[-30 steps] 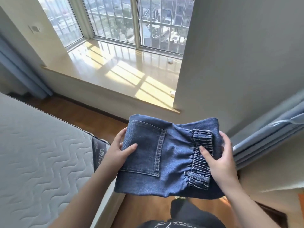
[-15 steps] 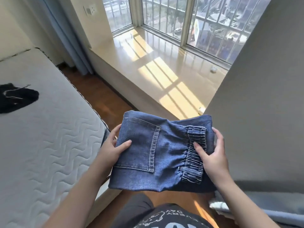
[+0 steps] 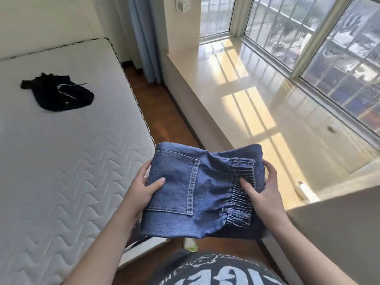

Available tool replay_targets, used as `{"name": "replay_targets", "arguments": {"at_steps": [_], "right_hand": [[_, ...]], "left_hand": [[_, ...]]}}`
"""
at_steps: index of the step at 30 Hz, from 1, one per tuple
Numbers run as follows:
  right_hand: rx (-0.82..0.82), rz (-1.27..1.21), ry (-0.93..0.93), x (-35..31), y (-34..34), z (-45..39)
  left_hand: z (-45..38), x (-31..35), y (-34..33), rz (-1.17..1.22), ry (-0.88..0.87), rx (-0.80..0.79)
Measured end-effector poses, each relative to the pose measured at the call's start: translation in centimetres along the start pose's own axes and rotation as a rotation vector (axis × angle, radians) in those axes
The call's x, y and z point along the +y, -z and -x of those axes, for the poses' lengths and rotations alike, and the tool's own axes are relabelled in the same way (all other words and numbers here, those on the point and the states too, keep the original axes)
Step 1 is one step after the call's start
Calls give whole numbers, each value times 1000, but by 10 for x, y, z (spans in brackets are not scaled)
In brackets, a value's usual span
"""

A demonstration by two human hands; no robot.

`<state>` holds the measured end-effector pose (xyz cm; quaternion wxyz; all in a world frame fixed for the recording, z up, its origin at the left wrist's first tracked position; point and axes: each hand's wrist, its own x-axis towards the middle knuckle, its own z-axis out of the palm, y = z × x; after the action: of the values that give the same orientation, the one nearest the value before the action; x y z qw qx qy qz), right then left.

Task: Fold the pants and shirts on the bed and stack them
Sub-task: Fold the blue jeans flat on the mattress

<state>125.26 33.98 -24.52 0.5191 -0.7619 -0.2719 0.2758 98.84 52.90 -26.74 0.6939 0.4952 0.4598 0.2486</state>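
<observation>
Folded blue denim pants (image 3: 197, 188) with a back pocket and an elastic waistband are held in the air over the floor, beside the bed's right edge. My left hand (image 3: 141, 189) grips their left side, thumb on the pocket. My right hand (image 3: 262, 192) grips the right side, thumb on the waistband. A folded black garment (image 3: 59, 93) with a white drawstring lies on the white quilted mattress (image 3: 61, 161) at the far left.
A strip of wooden floor (image 3: 160, 112) runs between the bed and a wide sunlit window sill (image 3: 257, 95). A blue curtain (image 3: 144, 38) hangs at the far corner. A wall corner (image 3: 339, 233) juts out at the right.
The view has swung left toward the bed, bringing the mattress and the black garment into sight. Both hands keep the same hold on the folded denim pants.
</observation>
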Motion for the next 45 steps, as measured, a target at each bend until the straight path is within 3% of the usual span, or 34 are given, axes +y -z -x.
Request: {"name": "replay_targets", "arguments": {"at_steps": [10,31,45], "right_hand": [[-137,-29,25,-14,-50,-109],[-544,-17,115,-51,-98,-379],[-770,71,36,-63,-250,-411]], "left_hand": [[-76,28,23,-2,11,129],[-216,78,-28,152,44,521],[-244,55,80,176,109,730]]}}
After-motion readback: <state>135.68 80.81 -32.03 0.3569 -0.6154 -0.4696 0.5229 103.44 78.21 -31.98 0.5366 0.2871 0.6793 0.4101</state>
